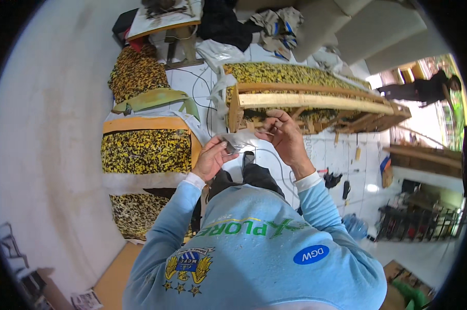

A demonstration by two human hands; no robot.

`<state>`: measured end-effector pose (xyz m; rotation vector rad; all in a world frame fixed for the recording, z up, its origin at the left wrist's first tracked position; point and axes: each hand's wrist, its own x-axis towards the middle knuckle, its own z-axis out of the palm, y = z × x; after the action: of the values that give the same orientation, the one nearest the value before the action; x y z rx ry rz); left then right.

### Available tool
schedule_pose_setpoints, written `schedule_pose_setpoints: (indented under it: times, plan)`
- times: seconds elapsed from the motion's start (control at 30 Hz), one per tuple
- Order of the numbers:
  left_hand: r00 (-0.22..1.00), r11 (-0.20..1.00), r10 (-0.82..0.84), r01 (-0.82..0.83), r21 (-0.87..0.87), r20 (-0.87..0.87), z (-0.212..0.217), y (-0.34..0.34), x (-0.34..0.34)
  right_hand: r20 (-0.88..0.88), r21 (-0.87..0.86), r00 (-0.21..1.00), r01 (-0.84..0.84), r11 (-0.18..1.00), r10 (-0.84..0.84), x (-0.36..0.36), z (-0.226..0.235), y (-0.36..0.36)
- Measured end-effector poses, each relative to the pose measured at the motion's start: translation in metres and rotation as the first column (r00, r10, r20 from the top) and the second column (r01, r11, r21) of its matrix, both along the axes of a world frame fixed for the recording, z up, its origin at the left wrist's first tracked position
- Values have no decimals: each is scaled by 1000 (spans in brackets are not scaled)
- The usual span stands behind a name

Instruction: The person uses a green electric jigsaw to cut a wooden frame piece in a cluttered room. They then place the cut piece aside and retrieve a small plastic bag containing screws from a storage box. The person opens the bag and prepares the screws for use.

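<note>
Two hands met on one small piece of pale grey material [237, 139], held in the air in front of your chest, above the white tiled floor [326, 150]. Your left hand [211, 157] had its fingers closed on the piece's lower left end, and your right hand [284, 135] pinched its right end between thumb and fingertips. Just beyond your hands lay a wooden furniture frame [305, 101] on its side, with yellow-and-black patterned fabric [274, 72] along its top. To your left sat a cushion [145, 151] in the same pattern, edged in orange. Another person [424, 88] stood far off at the right.
</note>
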<state>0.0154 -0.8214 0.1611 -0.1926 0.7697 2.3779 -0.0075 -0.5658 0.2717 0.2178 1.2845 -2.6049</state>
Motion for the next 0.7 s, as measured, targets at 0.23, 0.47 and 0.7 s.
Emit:
schedule_pose_setpoints:
  times: [0.23,0.47,0.7]
  plan:
    - [886,880,-459,464,-98,69,-21,73,26,163,870,981,-192,454,102,117,-38,38]
    - [307,62,-951,331,-942,46,-125,100,58,333,907,860,-182,379,-385,264,-203,99]
    - [-54,-430,-901,241,-870,430,-162,90,61,569,816,191,-253,520,-800,494,-295,152]
